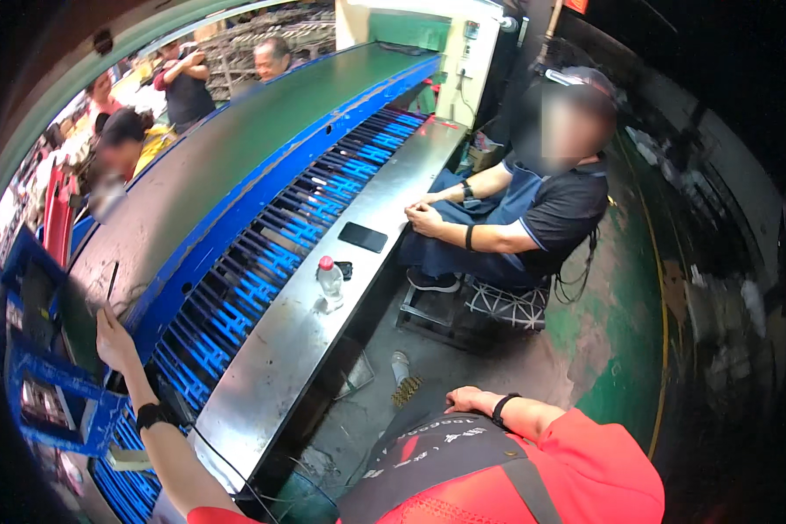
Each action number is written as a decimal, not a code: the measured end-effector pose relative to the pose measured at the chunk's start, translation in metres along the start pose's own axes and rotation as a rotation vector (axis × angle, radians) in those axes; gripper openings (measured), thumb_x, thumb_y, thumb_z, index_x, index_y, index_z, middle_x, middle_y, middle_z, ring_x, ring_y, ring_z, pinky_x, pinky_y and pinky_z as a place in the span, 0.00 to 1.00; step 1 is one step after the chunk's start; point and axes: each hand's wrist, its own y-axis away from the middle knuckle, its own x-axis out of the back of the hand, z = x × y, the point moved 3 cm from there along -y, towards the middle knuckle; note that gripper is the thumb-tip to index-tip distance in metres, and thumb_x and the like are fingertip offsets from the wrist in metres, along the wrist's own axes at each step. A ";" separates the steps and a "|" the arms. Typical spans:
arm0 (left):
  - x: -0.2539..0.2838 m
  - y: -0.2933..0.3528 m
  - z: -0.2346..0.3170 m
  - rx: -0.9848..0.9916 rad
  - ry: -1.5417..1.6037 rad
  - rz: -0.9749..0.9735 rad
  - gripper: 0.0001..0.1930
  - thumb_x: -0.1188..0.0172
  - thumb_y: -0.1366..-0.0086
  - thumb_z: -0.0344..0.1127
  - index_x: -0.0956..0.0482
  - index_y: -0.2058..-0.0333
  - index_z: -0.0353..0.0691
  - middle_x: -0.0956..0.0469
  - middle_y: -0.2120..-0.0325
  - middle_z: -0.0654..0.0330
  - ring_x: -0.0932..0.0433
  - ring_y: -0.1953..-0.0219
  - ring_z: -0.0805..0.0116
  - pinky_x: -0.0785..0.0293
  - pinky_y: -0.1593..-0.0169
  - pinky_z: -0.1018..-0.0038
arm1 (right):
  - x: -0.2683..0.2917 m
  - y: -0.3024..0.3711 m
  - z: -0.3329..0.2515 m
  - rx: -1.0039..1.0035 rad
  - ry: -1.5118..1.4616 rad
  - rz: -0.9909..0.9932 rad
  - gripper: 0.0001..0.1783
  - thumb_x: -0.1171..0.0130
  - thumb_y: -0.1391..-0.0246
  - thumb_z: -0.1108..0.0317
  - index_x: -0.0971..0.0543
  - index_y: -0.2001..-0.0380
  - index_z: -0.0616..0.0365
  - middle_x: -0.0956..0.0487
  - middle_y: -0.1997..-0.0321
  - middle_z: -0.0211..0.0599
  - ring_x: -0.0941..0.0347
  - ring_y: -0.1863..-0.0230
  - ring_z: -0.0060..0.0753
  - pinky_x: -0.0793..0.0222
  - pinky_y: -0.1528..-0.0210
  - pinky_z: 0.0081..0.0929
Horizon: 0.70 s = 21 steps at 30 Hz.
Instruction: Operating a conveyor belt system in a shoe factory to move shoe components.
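My left hand (116, 342) reaches out to the left, over the near end of the green conveyor belt (227, 153). Its fingers are closed on a thin dark stick (113, 281) that points upward; its exact kind is too small to tell. A black band circles that wrist. My right hand (465, 399) rests against my dark apron (437, 450), its fingers bent and mostly hidden, so I cannot make out anything in it.
Blue-sleeved rollers (271, 249) run below the belt beside a metal ledge (275, 371). On the ledge are a clear bottle (330, 284) with a red cap and a black phone (363, 237). A seated co-worker (533, 192) is at right; several people stand beyond the belt. Cables (227, 458) hang near my left arm.
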 end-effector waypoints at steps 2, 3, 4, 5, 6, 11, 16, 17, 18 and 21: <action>-0.008 0.000 -0.003 -0.016 -0.067 -0.028 0.17 0.53 0.32 0.49 0.23 0.67 0.42 0.22 0.76 0.49 0.24 0.75 0.45 0.30 0.74 0.56 | 0.007 -0.004 -0.003 0.010 0.000 -0.049 0.28 0.40 0.53 0.43 0.24 0.56 0.53 0.21 0.57 0.44 0.26 0.52 0.46 0.32 0.52 0.40; -0.007 0.000 -0.002 -0.020 -0.123 -0.038 0.17 0.53 0.32 0.49 0.23 0.66 0.42 0.22 0.76 0.49 0.24 0.75 0.45 0.30 0.74 0.56 | 0.009 -0.004 -0.005 0.004 -0.020 -0.081 0.28 0.39 0.53 0.44 0.23 0.57 0.53 0.21 0.57 0.44 0.26 0.51 0.45 0.32 0.52 0.39; -0.006 -0.002 0.002 -0.023 -0.140 -0.046 0.17 0.53 0.32 0.49 0.23 0.66 0.42 0.22 0.76 0.49 0.24 0.75 0.45 0.30 0.74 0.56 | 0.015 0.002 -0.010 -0.002 -0.028 -0.064 0.26 0.39 0.53 0.46 0.23 0.57 0.54 0.21 0.57 0.43 0.26 0.52 0.44 0.32 0.52 0.38; -0.005 -0.002 0.003 -0.015 -0.123 -0.062 0.17 0.53 0.32 0.49 0.23 0.66 0.42 0.22 0.77 0.49 0.24 0.75 0.45 0.29 0.74 0.56 | 0.012 -0.003 -0.004 0.023 -0.039 -0.050 0.26 0.39 0.53 0.46 0.22 0.57 0.53 0.20 0.58 0.42 0.25 0.54 0.44 0.31 0.53 0.38; -0.005 -0.002 0.006 -0.006 -0.105 -0.077 0.18 0.54 0.31 0.49 0.24 0.66 0.41 0.22 0.77 0.50 0.24 0.76 0.46 0.29 0.74 0.56 | 0.012 -0.014 -0.001 0.041 -0.021 -0.069 0.26 0.39 0.53 0.46 0.22 0.58 0.53 0.20 0.58 0.42 0.25 0.54 0.44 0.31 0.53 0.38; -0.009 0.005 -0.040 -0.120 -0.271 -0.011 0.17 0.55 0.31 0.50 0.23 0.65 0.45 0.22 0.76 0.49 0.22 0.74 0.47 0.26 0.72 0.58 | 0.037 -0.007 -0.020 0.073 -0.029 -0.143 0.20 0.39 0.53 0.49 0.18 0.63 0.50 0.19 0.61 0.41 0.23 0.58 0.40 0.30 0.55 0.36; -0.014 -0.002 0.005 0.031 -0.241 -0.061 0.17 0.52 0.33 0.53 0.22 0.68 0.49 0.22 0.80 0.51 0.23 0.78 0.48 0.27 0.75 0.58 | 0.025 0.005 -0.003 -0.077 -0.252 -0.339 0.26 0.40 0.52 0.47 0.20 0.58 0.56 0.19 0.62 0.38 0.24 0.61 0.33 0.29 0.58 0.34; -0.010 -0.001 0.000 0.035 -0.213 -0.056 0.17 0.52 0.34 0.53 0.22 0.69 0.49 0.23 0.81 0.51 0.23 0.78 0.48 0.27 0.76 0.58 | 0.027 0.010 -0.006 -0.086 -0.263 -0.374 0.27 0.40 0.53 0.46 0.20 0.57 0.56 0.19 0.62 0.38 0.25 0.60 0.32 0.30 0.57 0.33; -0.007 0.001 -0.004 0.038 -0.182 -0.051 0.18 0.52 0.34 0.54 0.22 0.70 0.49 0.23 0.82 0.52 0.23 0.79 0.47 0.28 0.77 0.58 | 0.026 0.008 -0.006 -0.082 -0.248 -0.385 0.27 0.40 0.53 0.46 0.20 0.57 0.56 0.19 0.62 0.38 0.25 0.60 0.32 0.30 0.57 0.33; -0.005 0.001 -0.003 0.039 -0.190 -0.031 0.19 0.53 0.34 0.55 0.23 0.71 0.48 0.23 0.81 0.52 0.23 0.79 0.48 0.28 0.77 0.58 | 0.022 0.006 0.003 -0.042 -0.242 -0.441 0.27 0.38 0.54 0.47 0.21 0.57 0.57 0.19 0.64 0.36 0.26 0.58 0.30 0.31 0.54 0.32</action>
